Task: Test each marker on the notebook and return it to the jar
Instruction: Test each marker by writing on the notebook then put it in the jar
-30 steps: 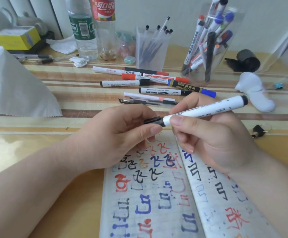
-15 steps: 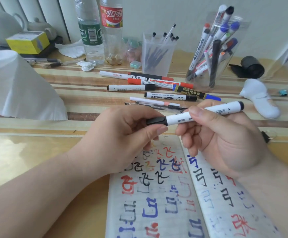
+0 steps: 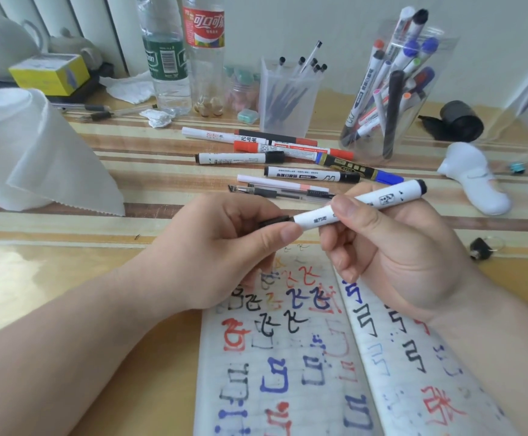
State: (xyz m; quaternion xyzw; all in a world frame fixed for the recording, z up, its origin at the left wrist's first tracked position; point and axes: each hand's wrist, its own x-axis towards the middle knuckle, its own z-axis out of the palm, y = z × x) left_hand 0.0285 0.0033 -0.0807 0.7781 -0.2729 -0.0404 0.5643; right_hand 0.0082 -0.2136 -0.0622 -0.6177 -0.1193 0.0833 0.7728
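1. A white marker (image 3: 360,204) is held nearly level above the far edge of the notebook (image 3: 287,372).
2. The black cap (image 3: 275,221) is pinched by the left grip (image 3: 224,247); the barrel is clasped by the right grip (image 3: 398,253).
3. Whether the cap is being pulled off or pushed on cannot be told.
4. Both pages are covered with strokes in several colours; much testing is judged done.
5. Many markers are stood in the jar (image 3: 391,99), far right.
6. Several loose markers (image 3: 272,152) are left on the table (image 3: 67,278), judged still outstanding.
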